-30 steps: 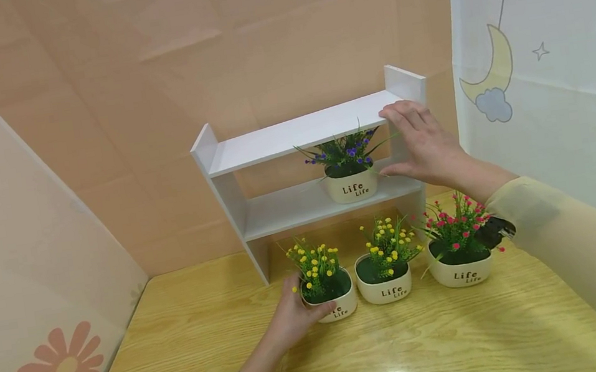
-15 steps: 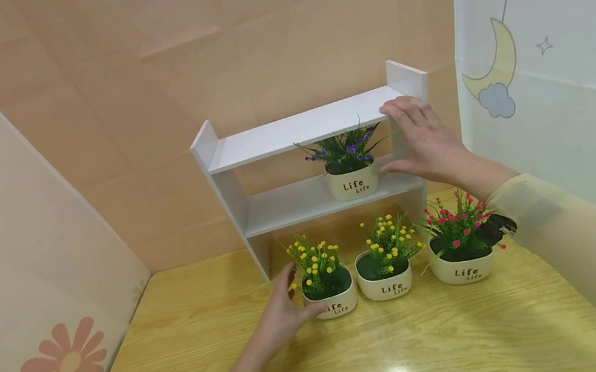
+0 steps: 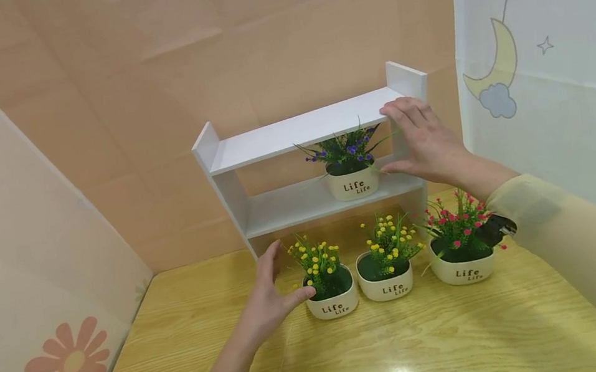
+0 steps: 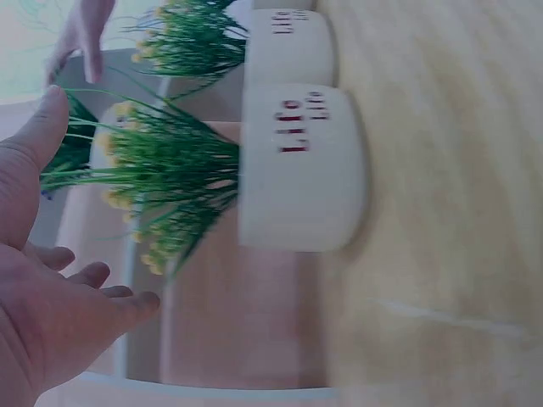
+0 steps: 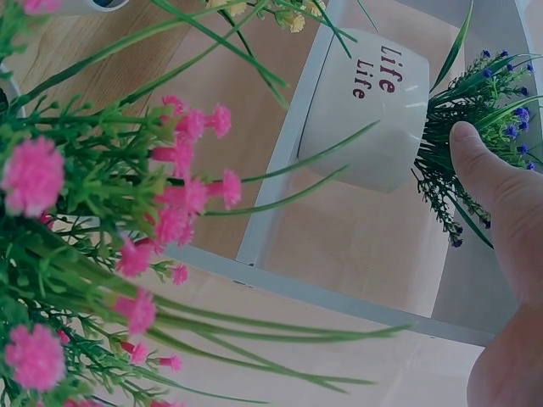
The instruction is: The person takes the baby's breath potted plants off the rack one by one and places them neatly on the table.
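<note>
My left hand (image 3: 262, 302) is spread beside a cream pot of yellow flowers (image 3: 332, 306). Its fingers are apart and hold nothing; in the left wrist view the palm faces this pot (image 4: 305, 170) with a gap between. On the middle board of a white two-tier shelf (image 3: 302, 129) stands a matching pot of purple flowers (image 3: 353, 186). My right hand (image 3: 430, 143) is at the shelf's right end, fingertips resting at the top board's front edge. The thumb (image 5: 488, 174) points toward the purple flowers; whether it touches them I cannot tell.
A second pot of yellow flowers (image 3: 387, 287) and a pot of pink flowers (image 3: 464, 271) stand to the right in the same row on the wooden table (image 3: 321, 365). Peach and white printed sheets (image 3: 551, 134) enclose the back and sides.
My left hand has let go of the left yellow-flower pot and drawn back to the left, its fingers spreading. The right hand stays at the shelf.
</note>
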`<state>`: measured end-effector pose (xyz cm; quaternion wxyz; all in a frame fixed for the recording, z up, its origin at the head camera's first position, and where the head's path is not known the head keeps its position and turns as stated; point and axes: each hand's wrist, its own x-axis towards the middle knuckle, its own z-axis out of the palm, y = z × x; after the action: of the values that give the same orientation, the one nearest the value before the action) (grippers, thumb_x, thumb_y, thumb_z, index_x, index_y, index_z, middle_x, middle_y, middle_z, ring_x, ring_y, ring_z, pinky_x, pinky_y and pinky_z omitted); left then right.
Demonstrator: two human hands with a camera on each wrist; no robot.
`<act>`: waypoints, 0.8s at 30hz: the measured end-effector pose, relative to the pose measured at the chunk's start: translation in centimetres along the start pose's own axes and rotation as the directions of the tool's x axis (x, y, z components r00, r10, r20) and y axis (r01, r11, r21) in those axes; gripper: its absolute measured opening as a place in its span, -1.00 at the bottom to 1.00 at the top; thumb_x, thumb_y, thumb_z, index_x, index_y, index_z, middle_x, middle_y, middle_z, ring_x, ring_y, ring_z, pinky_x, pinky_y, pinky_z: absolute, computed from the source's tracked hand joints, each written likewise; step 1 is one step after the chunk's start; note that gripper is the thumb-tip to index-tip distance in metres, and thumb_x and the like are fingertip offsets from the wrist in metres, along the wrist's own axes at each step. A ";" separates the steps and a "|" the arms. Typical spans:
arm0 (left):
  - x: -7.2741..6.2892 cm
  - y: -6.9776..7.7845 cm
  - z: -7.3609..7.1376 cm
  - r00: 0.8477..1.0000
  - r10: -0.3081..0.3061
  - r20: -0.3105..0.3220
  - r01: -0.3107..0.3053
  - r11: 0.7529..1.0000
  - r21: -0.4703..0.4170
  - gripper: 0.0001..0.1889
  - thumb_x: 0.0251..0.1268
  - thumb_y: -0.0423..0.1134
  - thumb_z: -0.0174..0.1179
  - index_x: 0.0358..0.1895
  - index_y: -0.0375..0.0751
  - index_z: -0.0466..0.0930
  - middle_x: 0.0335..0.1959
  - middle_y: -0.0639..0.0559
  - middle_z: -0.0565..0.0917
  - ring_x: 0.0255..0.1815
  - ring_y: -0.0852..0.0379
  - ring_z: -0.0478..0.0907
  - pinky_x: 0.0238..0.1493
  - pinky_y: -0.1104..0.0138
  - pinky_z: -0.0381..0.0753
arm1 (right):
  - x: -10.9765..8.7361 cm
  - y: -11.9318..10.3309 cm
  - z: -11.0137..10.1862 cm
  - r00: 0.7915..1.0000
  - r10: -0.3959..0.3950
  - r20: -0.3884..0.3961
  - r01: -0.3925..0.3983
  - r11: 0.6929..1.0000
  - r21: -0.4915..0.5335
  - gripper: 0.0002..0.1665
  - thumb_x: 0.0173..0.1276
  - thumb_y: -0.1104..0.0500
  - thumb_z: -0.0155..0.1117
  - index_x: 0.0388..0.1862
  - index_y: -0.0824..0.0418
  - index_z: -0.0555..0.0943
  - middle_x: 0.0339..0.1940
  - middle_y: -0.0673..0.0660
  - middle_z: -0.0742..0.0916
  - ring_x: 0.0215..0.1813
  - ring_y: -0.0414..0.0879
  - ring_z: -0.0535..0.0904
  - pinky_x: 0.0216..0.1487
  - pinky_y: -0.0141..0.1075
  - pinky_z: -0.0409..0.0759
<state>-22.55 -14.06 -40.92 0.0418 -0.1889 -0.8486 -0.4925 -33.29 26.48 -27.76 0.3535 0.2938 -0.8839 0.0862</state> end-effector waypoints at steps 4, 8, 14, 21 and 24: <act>0.9 1.7 -0.7 0.998 0.057 -0.021 -0.055 0.994 0.094 0.21 0.28 -0.10 0.67 0.82 -0.15 -0.02 0.77 -0.18 0.12 0.77 -0.26 0.07 0.68 -0.25 0.16 | 0.0 0.1 0.0 1.000 -0.003 -0.001 0.003 1.000 0.001 0.42 0.05 0.00 0.89 0.66 0.40 0.17 0.59 0.43 0.31 0.67 0.39 0.09 0.78 0.07 -0.09; 2.2 2.9 -1.1 0.997 0.077 -0.023 -0.072 0.987 0.143 0.21 0.29 -0.04 0.66 0.83 -0.10 -0.02 0.79 -0.14 0.12 0.78 -0.22 0.08 0.66 -0.26 0.19 | 0.1 0.1 0.0 1.000 0.002 0.000 -0.002 1.000 0.002 0.42 0.04 0.01 0.90 0.66 0.40 0.17 0.60 0.42 0.31 0.67 0.40 0.09 0.78 0.07 -0.10; 4.6 3.7 -1.1 0.999 0.052 -0.009 -0.049 0.980 0.191 0.17 0.35 0.04 0.62 0.83 -0.04 -0.01 0.80 -0.12 0.11 0.78 -0.23 0.07 0.64 -0.29 0.22 | 0.0 0.0 0.1 1.000 0.018 0.008 -0.018 1.000 0.012 0.41 0.05 0.02 0.89 0.67 0.38 0.17 0.60 0.41 0.31 0.67 0.39 0.09 0.79 0.08 -0.08; 7.3 4.4 -0.9 1.000 0.022 0.005 -0.023 0.976 0.217 0.19 0.35 0.24 0.55 0.84 0.02 -0.04 0.81 -0.12 0.08 0.77 -0.24 0.11 0.63 -0.29 0.26 | -0.1 -0.2 0.1 1.000 0.023 0.004 -0.023 0.999 0.026 0.40 0.08 0.01 0.88 0.67 0.39 0.17 0.62 0.41 0.31 0.69 0.39 0.07 0.79 0.09 -0.10; 8.5 4.7 -0.8 1.000 0.025 0.018 -0.028 0.975 0.220 0.21 0.35 0.28 0.52 0.85 0.01 -0.06 0.82 -0.09 0.06 0.78 -0.22 0.08 0.65 -0.26 0.23 | 0.0 -0.2 0.2 1.000 0.015 -0.005 -0.015 0.999 0.029 0.40 0.06 0.02 0.88 0.67 0.39 0.18 0.61 0.40 0.31 0.69 0.39 0.07 0.78 0.08 -0.10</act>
<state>-28.79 -10.28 -34.46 0.0627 -0.1981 -0.8955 -0.3936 -33.27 26.27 -27.91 0.3507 0.2920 -0.8839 0.1022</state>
